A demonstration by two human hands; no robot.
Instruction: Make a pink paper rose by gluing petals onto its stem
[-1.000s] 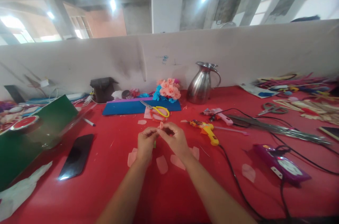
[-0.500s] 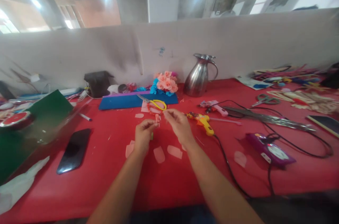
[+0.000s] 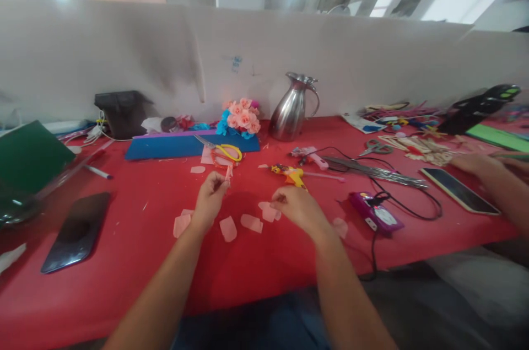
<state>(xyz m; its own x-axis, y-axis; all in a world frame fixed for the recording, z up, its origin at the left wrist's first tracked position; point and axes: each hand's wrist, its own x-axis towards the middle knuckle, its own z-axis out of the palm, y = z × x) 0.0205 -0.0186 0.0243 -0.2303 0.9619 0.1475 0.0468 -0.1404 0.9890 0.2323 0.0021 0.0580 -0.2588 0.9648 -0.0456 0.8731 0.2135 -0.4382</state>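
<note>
My left hand [image 3: 211, 201] is closed, pinching a small pink paper flower bud [image 3: 228, 172] upright between thumb and fingertips. Lower and to the right, my right hand [image 3: 298, 208] has its fingers bent and slightly apart, its tips at the edge of a pink paper petal [image 3: 266, 211]. Other loose petals [image 3: 228, 229] lie on the red table between and below the hands. Just beyond my right hand is a yellow glue gun [image 3: 291, 175], partly covered by it. Yellow-and-red-handled scissors [image 3: 225, 152] rest beyond my left hand.
A steel jug [image 3: 291, 107] and a bunch of pink and blue paper flowers [image 3: 243, 118] stand at the back. A phone [image 3: 78, 231] lies left. To the right are a purple power socket [image 3: 375, 212] with black cables, another phone [image 3: 458, 190] and another person's arm [image 3: 491, 179].
My right hand has moved away from the bud, down to the loose petals. My left hand still holds the bud. The view has turned right, bringing another person's arm into sight.
</note>
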